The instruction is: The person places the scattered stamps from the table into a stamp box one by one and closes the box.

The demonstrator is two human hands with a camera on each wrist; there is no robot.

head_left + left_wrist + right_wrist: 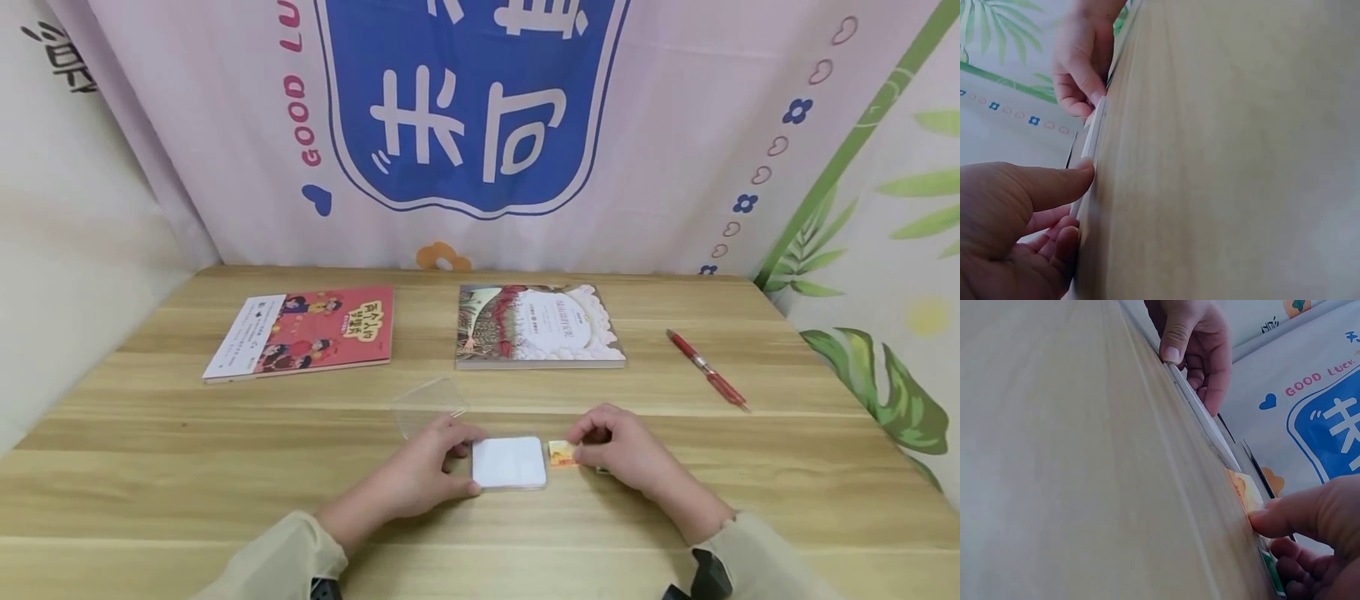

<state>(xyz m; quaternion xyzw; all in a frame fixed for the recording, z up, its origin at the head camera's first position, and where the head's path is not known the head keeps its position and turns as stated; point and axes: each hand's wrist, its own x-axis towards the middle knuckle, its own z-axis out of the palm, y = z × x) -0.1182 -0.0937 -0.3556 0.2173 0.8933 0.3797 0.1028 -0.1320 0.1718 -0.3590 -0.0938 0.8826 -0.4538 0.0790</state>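
My left hand [420, 467] grips the left side of a flat white rectangular case [510, 462], with the thumb at its near corner and fingers at the far one. The case lies flat on the table. Just right of it, my right hand [626, 450] pinches a small yellow and orange picture card [561, 453] between thumb and fingers; part of the card is hidden. A small green-edged piece [1272, 574] lies under the right hand, mostly covered. Behind the left hand is a clear plastic lid [427, 404], tilted on the table.
A red-covered book [330, 329] lies at the back left of the wooden table [225, 475]. Another illustrated book [536, 325] lies at the back centre, and a red pen [707, 369] at the right. Printed curtains hang behind and beside the table.
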